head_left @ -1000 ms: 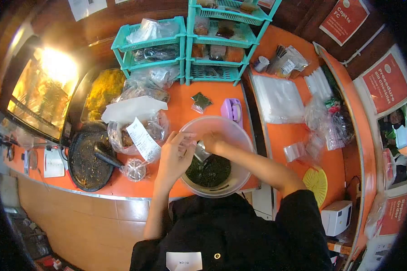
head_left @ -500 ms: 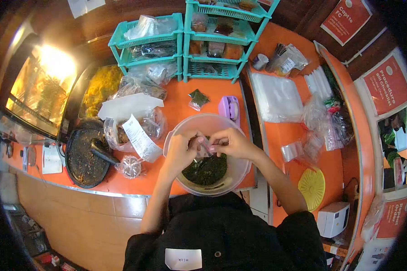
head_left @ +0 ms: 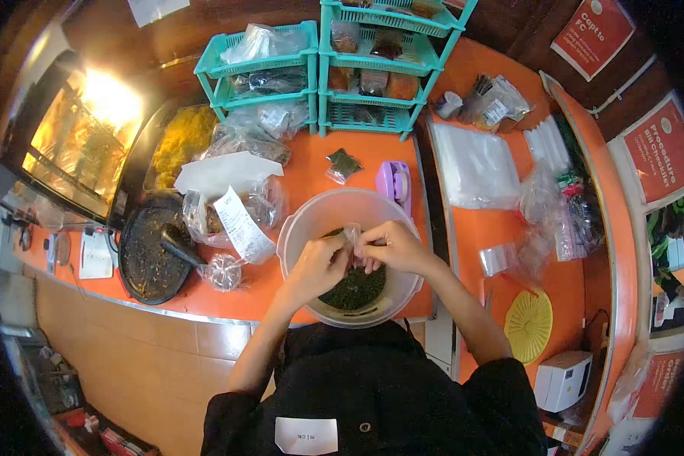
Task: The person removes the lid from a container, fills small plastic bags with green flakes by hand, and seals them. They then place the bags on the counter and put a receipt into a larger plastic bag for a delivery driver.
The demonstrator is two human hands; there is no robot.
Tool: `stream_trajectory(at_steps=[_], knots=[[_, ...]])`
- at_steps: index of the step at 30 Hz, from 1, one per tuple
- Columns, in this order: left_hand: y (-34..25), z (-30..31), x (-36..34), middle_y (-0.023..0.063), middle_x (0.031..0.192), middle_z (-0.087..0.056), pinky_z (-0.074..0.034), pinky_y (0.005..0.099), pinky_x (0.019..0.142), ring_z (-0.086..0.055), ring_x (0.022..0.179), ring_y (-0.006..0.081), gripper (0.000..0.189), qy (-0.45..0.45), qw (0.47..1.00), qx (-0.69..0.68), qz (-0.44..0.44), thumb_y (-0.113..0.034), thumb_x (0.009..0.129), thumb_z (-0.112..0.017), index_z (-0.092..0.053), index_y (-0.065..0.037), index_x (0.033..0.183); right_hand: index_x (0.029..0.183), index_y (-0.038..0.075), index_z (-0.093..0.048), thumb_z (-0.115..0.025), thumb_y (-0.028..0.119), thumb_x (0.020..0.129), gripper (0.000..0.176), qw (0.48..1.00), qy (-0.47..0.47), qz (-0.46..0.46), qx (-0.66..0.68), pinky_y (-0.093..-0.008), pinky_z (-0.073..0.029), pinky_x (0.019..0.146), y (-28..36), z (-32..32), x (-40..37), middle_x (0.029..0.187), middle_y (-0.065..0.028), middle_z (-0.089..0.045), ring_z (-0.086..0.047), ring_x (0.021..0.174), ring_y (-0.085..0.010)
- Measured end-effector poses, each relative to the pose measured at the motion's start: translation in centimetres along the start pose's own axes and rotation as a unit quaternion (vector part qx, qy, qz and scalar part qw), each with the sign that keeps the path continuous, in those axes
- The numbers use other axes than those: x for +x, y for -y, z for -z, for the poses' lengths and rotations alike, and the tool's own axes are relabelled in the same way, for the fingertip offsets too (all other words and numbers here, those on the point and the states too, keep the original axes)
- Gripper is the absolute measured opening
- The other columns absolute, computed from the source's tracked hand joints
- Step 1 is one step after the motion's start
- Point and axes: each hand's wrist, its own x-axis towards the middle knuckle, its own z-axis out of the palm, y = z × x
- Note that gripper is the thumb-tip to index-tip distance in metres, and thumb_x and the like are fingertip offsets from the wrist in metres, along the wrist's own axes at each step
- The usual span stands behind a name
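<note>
A translucent plastic tub (head_left: 405, 292) stands at the counter's front edge in front of me. Dark green chopped leaves or sambal-like mix (head_left: 351, 295) covers its bottom. Over it, my left hand (head_left: 321, 264) and my right hand (head_left: 391, 247) pinch a small clear plastic bag (head_left: 352, 230) between their fingertips. Both hands are closed on the bag, close together; its lower part is hidden by my fingers. Behind the tub lies a small clear packet with dark green filling (head_left: 343, 164). Beside it sits a purple tape dispenser (head_left: 393, 185).
To the left are a black stone mortar (head_left: 150, 262) with a pestle (head_left: 181, 249), bagged food with a paper receipt (head_left: 243, 229), and a lit display case (head_left: 76, 152). Teal racks (head_left: 365, 112) stand behind. On the right lie clear plastic bags (head_left: 475, 169) and a yellow lid-like disc (head_left: 527, 327).
My hands have come closer together, and the bag's top now sticks up between my fingers. The whole view has shifted slightly; the counter items stay put.
</note>
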Motion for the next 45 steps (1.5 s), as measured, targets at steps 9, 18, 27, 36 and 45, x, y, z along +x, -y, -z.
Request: stream_trajectory(at_steps=[9,18,27,36,45], knots=[[-1.9,-0.3,0.3,0.0220,0.107,-0.066,-0.055,0.0471,0.073,-0.067,0.088,0.0424,0.043,-0.207,0.938,0.279,-0.014,-0.020,0.081,-0.074,-0.061,-0.002,0.117,0.084,0.001,-0.064,-0.069,0.005,0.082,0.007,0.901,-0.299,0.163,-0.268,-0.0291,-0.052,0.058,0.1,-1.5,0.5,0.071,-0.0102,-0.064,-0.070,0.065,-0.0234],[-0.6,2.5,0.3,0.0123,0.125,-0.060,-0.046,0.0440,0.099,-0.057,0.116,0.0319,0.082,-0.064,0.983,0.171,-0.012,-0.025,0.066,-0.088,-0.051,-0.005,0.136,0.087,0.000,-0.062,-0.069,-0.001,0.083,0.008,0.924,-0.293,0.180,-0.165,-0.0316,-0.050,0.055,1.0,-0.9,-0.4,0.069,-0.0125,-0.064,-0.066,0.058,-0.0188],[0.0,-0.6,0.1,0.0138,0.114,-0.065,-0.051,0.0443,0.088,-0.063,0.103,0.0364,0.055,-0.187,0.961,0.174,-0.109,-0.014,0.074,-0.081,-0.061,-0.005,0.125,0.086,0.001,-0.061,-0.067,0.008,0.087,0.009,0.941,-0.281,0.133,-0.135,-0.0350,-0.045,0.052,2.8,-2.2,1.1,0.058,-0.0145,-0.057,-0.061,0.052,-0.0215],[1.6,0.4,0.9,0.0049,0.101,-0.071,-0.045,0.0239,0.053,-0.054,0.059,0.0076,0.055,-0.264,0.963,0.047,-0.006,-0.004,0.077,-0.081,-0.059,-0.007,0.128,0.103,0.003,-0.071,-0.070,0.015,0.079,0.027,0.795,0.225,-0.018,-0.564,-0.0462,-0.055,0.085,-10.3,-3.8,8.6,0.092,-0.0194,-0.072,-0.071,0.095,-0.0357],[1.7,0.8,1.0,0.0060,0.094,-0.070,-0.045,0.0219,0.054,-0.057,0.061,0.0064,0.049,-0.270,0.961,-0.045,0.036,-0.005,0.080,-0.081,-0.057,-0.006,0.122,0.107,0.008,-0.070,-0.076,0.022,0.075,0.036,0.787,0.292,-0.006,-0.543,-0.0487,-0.057,0.084,-9.6,-5.3,8.0,0.106,-0.0157,-0.072,-0.071,0.099,-0.0327]])
